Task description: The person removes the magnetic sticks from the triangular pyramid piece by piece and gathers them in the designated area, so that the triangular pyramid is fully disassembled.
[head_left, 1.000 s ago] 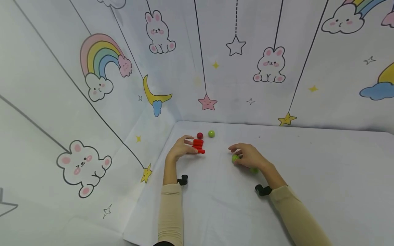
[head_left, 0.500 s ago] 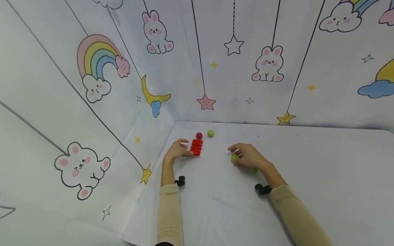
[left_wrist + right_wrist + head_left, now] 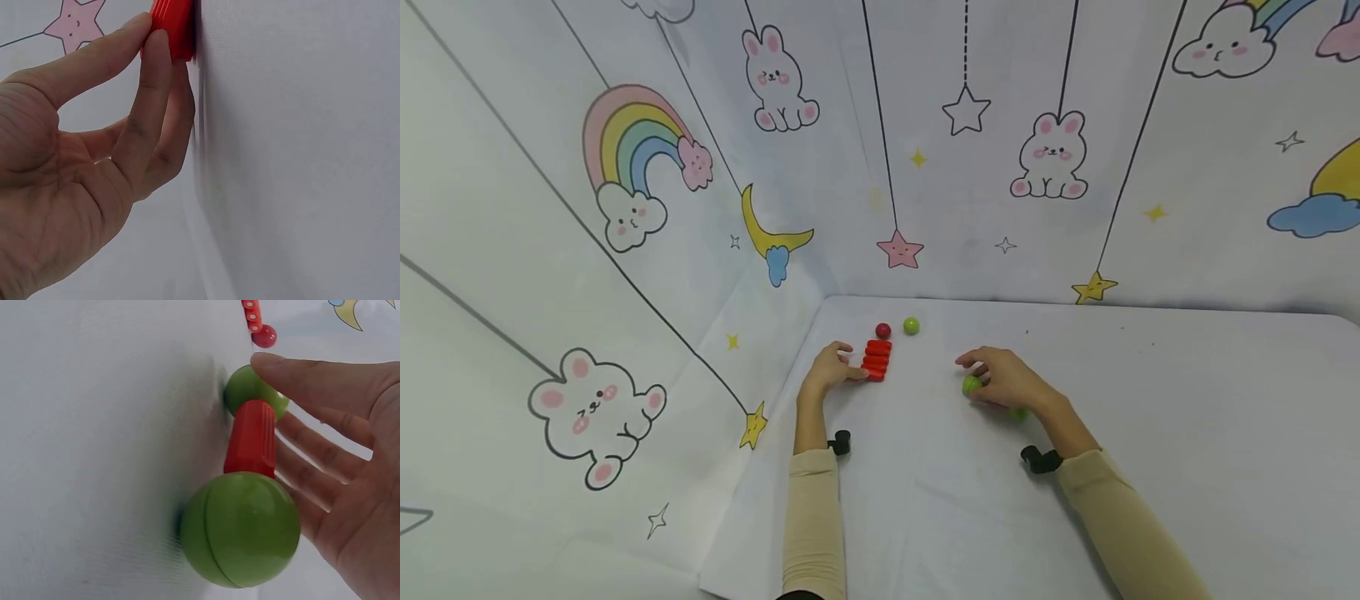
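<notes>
In the head view, several red ridged tubes (image 3: 877, 357) lie side by side at the left back of the table. My left hand (image 3: 831, 368) is at their left side, thumb at the nearest tube. The left wrist view shows thumb and finger pinching the end of a red tube (image 3: 174, 28). A toy dumbbell, a red ridged tube (image 3: 252, 437) with a green ball (image 3: 240, 530) at either end, lies by my right hand (image 3: 1011, 383). The right thumb touches its far green ball (image 3: 247, 390), while the other fingers extend loosely behind; their tips are partly hidden.
A dark red ball (image 3: 883, 331) and a green ball (image 3: 912, 326) sit just behind the row of tubes. White cloth covers the table (image 3: 925, 500). Printed curtain walls (image 3: 1000, 167) rise at its back and left edges.
The nearest red tube, earlier sticking out to the right, now lines up with the others. My left hand has drawn slightly left and toward me. My right hand has stayed still.
</notes>
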